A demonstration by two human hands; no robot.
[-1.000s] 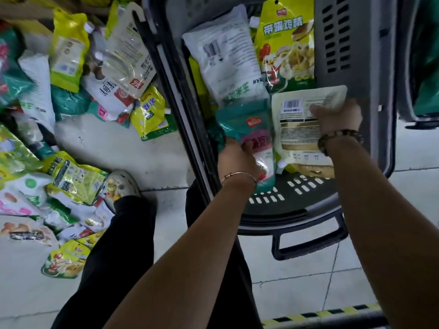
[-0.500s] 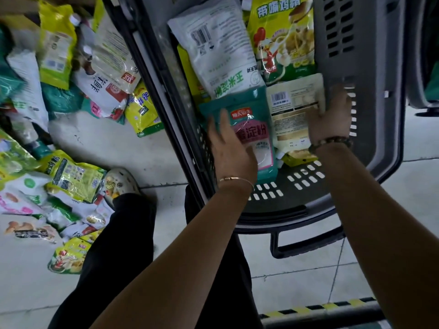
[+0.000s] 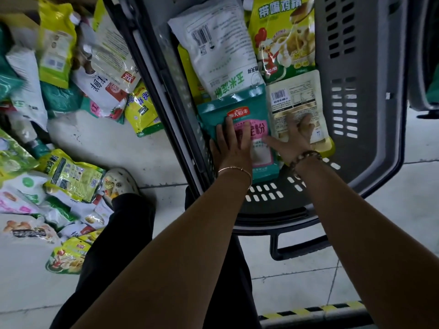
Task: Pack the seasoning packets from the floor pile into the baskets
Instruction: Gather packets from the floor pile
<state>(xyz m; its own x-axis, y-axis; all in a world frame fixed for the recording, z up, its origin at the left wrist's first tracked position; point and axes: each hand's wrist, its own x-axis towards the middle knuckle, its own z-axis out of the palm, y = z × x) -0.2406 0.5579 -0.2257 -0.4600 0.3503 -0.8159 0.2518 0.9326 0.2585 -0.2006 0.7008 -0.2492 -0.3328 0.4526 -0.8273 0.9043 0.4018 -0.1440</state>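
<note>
Both hands lie flat and spread inside the grey basket (image 3: 365, 67), fingers straight and gripping nothing. The left hand (image 3: 231, 150) presses on the teal starch packet (image 3: 240, 110). The right hand (image 3: 293, 138) presses on the cream packet (image 3: 294, 96) just beside it at three o'clock, and its thumb reaches across onto the teal one. The two packets lie side by side on the basket bottom. At twelve o'clock of them are the white corn-starch packet (image 3: 221, 55), whose lower end touches the teal packet's top edge, and the yellow chicken-essence pouch (image 3: 282, 32).

This looks like patting the layer level so more will fit. Most of the work remains, since the floor pile (image 3: 78, 74) spreads from about eight to eleven o'clock of the basket across the tiled floor (image 3: 99, 138).

These look like soft film pouches of powder or granules (glossy, so probably slippery). They should be light to middling in weight, and the contents will likely slump to the low end when lifted. A pinch on the flat sealed edge, or a wide grasp across the middle, seems safest. Squeezing the belly hard could strain a seam. Laid flat and overlapping, they ought to stay put.
</note>
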